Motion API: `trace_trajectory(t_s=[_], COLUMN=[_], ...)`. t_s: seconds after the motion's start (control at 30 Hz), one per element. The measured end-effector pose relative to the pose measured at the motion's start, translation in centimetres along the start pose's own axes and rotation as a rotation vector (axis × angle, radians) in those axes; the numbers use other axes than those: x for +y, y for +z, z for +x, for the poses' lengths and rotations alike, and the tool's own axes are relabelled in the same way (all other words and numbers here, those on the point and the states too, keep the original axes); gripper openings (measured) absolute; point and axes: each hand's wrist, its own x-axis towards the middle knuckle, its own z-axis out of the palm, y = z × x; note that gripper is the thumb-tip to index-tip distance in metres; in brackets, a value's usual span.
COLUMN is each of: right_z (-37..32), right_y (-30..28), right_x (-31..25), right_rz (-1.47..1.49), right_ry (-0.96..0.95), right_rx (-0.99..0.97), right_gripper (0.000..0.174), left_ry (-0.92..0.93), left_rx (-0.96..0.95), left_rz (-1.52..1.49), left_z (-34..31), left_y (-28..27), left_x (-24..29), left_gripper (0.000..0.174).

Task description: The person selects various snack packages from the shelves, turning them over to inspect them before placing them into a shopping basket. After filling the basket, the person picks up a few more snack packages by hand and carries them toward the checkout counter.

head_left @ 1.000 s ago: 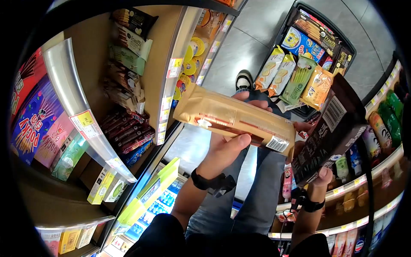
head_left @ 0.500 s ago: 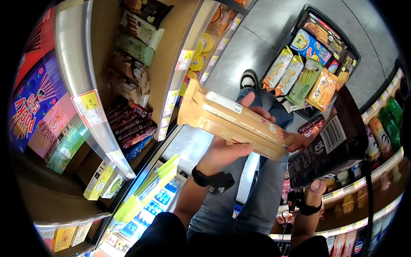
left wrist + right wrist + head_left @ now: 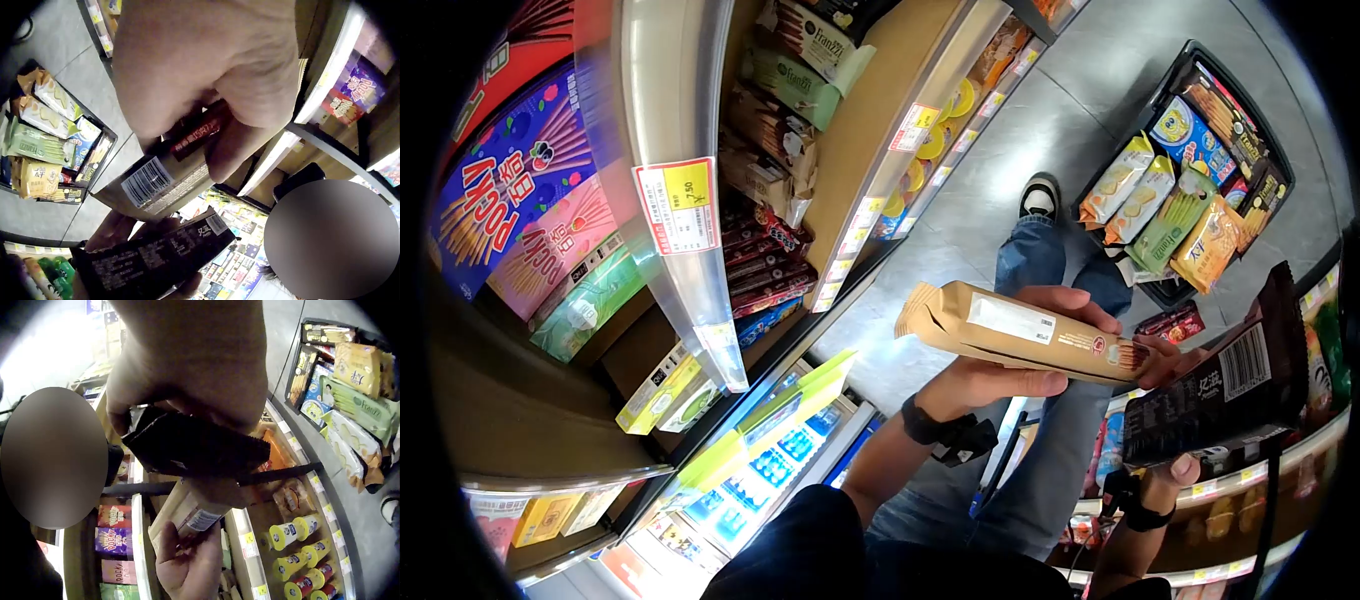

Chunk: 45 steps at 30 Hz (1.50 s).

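In the head view my left hand (image 3: 975,385) grips a tan snack packet (image 3: 930,322), thumb along the near side and fingers over the far side. A white label and a small picture of chocolate sticks face up. My right hand (image 3: 1168,486) holds a dark brown snack packet (image 3: 1175,420) with a barcode, its thumb at the lower edge. The right fingertips (image 3: 1162,362) are right at the tan packet's right end. In the left wrist view, a barcode and a red strip show on the tan packet (image 3: 181,184); the dark packet (image 3: 156,262) lies below it.
A black basket (image 3: 1284,160) full of snack packets stands on the grey floor, ahead to the right. Shelves with Pocky boxes (image 3: 510,180) and Franzzi packets (image 3: 800,85) rise at left. Another shelf (image 3: 1230,490) with bottles and packets curves along the right.
The tan packet has been turned in my left hand, so its white-labelled side now faces up. The head view has shifted left, bringing the left shelf nearer. The right hand keeps the dark packet.
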Motion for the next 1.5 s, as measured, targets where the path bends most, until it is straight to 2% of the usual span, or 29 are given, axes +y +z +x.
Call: trace_trajectory(t_s=[0.13, 0.17, 0.27, 0.3, 0.4, 0.47, 0.53, 0.57, 0.63, 0.73, 0.93, 1.1, 1.2, 1.33, 1.4, 1.5], right_z=[-0.5, -0.8, -1.2, -1.3, -0.1, 0.4, 0.6, 0.4, 0.5, 0.9, 1.3, 1.4, 1.7, 0.6, 1.0, 2.1], right_y=[-0.2, -0.3, -0.5, -0.5, 0.1, 0.6, 1.4, 2.3, 2.0, 1.4, 1.4, 1.9, 2.5, 1.0, 2.3, 4.0], right_x=[0.1, 0.1, 0.1, 0.1, -0.1, -0.2, -0.1, -0.1, 0.0, -0.3, 0.7, 0.4, 1.1, 1.4, 1.8, 2.2], right_rz=[-0.017, -0.025, -0.04, -0.042, -0.029, -0.025, -0.015, 0.0, -0.002, -0.046, 0.009, 0.006, -0.032, -0.09, -0.073, -0.002], right_ry=[0.014, 0.025, 0.047, 0.045, -0.004, -0.039, -0.058, -0.074, -0.062, 0.022, -0.036, 0.001, 0.039, 0.147, 0.157, 0.144], right_rx=[-0.022, -0.03, -0.066, -0.084, -0.155, -0.176, -0.173, -0.098, -0.092, -0.163, -0.224, -0.219, -0.194, -0.127, -0.107, -0.13], right_gripper=[0.092, 0.092, 0.092, 0.092, 0.091, 0.091, 0.091, 0.089, 0.087, 0.087, 0.089, 0.089, 0.088, 0.088, 0.089, 0.089], left_ry=[-0.04, -0.078, -0.043, -0.045, -0.193, -0.269, -0.347, -0.382, -0.448, -0.483, -0.442, -0.404, -0.328, -0.26, -0.142, 0.167], left_rx=[0.077, 0.168, 0.238, 0.223, 0.095, 0.076, 0.042, 0.013, 0.006, -0.042, -0.025, -0.097, 0.126, 0.255, 0.388, 0.82], left_rz=[-0.07, -0.081, -0.079, -0.15, -0.107, -0.165, -0.293, -0.393, -0.374, -0.368, -0.368, -0.378, -0.329, -0.41, -0.206, 0.383], left_z=[0.3, 0.3, -0.3, -0.5, -1.6, -2.2, -2.6, -2.8, -2.9, -2.8, -2.9, -2.9, -3.3, -6.0, -7.7, -7.3], left_y=[0.3, 0.5, -1.3, -2.3, -4.0, -3.5, -3.2, -3.3, -2.8, -3.2, -3.3, -4.4, -4.1, -4.1, -5.0, -5.5], left_x=[1.0, 1.9, 2.4, 2.5, 3.9, 4.5, 4.9, 5.1, 5.7, 5.8, 5.0, 4.7, 4.4, 6.7, 8.1, 10.9], left_gripper=[0.085, 0.091, 0.069, 0.063, 0.071, 0.076, 0.081, 0.085, 0.085, 0.083, 0.082, 0.083, 0.078, 0.063, 0.059, 0.063])
